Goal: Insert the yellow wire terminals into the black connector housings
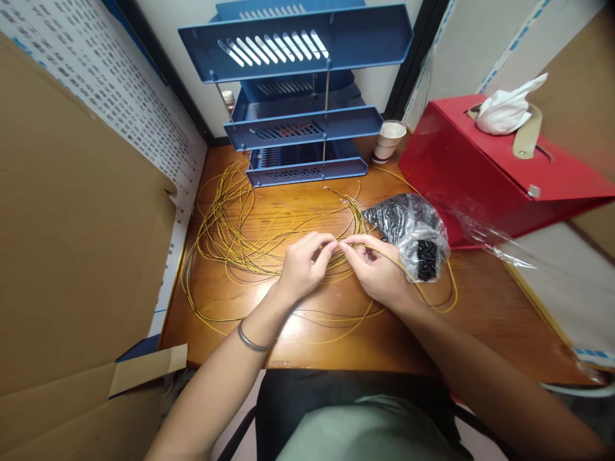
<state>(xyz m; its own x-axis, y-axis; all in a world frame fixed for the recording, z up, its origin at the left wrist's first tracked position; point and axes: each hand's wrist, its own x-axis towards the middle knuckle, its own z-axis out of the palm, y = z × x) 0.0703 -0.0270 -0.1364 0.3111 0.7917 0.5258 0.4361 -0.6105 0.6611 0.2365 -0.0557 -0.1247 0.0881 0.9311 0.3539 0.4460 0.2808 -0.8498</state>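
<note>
My left hand (307, 261) is closed in a pinch over the wires, its thumb and forefinger together; what lies between the tips is too small to make out. Right beside it, my right hand (373, 267) pinches a yellow and dark wire (423, 296), which runs out over the hand and loops to the right. The fingertips of both hands almost meet. Under and behind them a loose tangle of yellow and brown wires (218, 234) spreads across the wooden table (312, 355). Some wire ends with small metal tips (344, 200) lie just beyond my right hand.
A clear plastic bag of black parts (408, 224) sits right of my hands. Behind stand a blue tiered tray (307, 131) and a paper cup (388, 142). A red box (480, 169) with tissue is at the right, cardboard (77, 224) at the left.
</note>
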